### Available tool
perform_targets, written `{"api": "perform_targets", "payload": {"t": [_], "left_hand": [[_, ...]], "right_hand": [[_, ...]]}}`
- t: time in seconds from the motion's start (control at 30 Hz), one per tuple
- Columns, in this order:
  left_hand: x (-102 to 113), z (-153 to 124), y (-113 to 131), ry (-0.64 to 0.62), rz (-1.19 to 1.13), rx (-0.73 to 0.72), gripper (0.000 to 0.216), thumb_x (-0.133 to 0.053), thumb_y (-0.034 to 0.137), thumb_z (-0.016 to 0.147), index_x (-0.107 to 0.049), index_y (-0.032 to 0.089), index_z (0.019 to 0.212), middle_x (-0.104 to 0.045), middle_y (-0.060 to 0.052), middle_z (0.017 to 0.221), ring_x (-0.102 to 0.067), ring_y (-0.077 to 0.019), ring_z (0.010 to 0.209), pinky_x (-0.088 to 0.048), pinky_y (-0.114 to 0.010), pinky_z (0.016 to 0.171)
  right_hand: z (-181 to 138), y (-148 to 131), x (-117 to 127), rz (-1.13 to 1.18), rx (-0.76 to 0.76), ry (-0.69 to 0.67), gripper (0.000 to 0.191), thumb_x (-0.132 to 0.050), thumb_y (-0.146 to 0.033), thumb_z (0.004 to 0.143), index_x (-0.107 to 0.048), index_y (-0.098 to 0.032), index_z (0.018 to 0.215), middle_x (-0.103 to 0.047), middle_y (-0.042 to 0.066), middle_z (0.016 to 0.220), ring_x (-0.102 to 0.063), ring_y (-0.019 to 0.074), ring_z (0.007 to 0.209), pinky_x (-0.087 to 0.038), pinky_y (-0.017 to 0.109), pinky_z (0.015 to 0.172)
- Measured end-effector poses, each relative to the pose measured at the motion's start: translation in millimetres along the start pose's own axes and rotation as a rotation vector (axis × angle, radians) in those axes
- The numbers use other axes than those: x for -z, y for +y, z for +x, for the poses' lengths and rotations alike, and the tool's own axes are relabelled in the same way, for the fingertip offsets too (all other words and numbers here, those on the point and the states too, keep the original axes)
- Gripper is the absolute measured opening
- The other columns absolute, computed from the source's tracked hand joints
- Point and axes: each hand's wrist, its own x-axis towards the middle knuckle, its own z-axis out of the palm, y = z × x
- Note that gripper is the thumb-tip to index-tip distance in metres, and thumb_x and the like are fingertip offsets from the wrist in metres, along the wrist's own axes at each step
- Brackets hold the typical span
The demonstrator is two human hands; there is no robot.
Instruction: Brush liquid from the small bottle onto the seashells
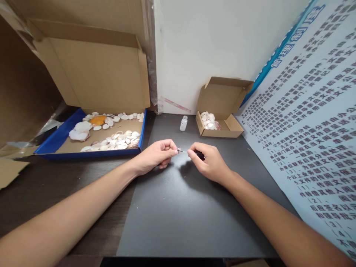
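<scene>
My left hand rests on a black mat with its fingers pinched on a tiny piece that sticks out to the right. My right hand lies just right of it, its fingertips closed round a small dark object and pointing at the tiny piece. The two hands nearly touch. What each small thing is cannot be made out.
A small clear bottle stands behind the hands. Right of it sits a small open cardboard box with shells. A blue tray with several shells lies at the left, a big cardboard box behind it. A printed poster leans at the right.
</scene>
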Motion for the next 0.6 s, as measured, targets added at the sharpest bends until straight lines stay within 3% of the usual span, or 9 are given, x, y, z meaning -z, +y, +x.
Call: {"api": "perform_targets", "payload": {"t": [0.6], "left_hand": [[-0.5,-0.8,1.7,-0.003,-0.022,0.025,0.025,-0.071,0.034,0.083,-0.053,0.019,0.076,-0.038,0.009,0.049,-0.032,-0.0055,0.044,-0.033,-0.016,0.040]], "right_hand": [[0.0,-0.8,-0.8,-0.045,-0.024,0.024,0.027,-0.049,-0.029,0.093,-0.051,-0.019,0.069,-0.054,-0.002,0.064,-0.045,0.0115,0.058,-0.033,0.025,0.058]]}}
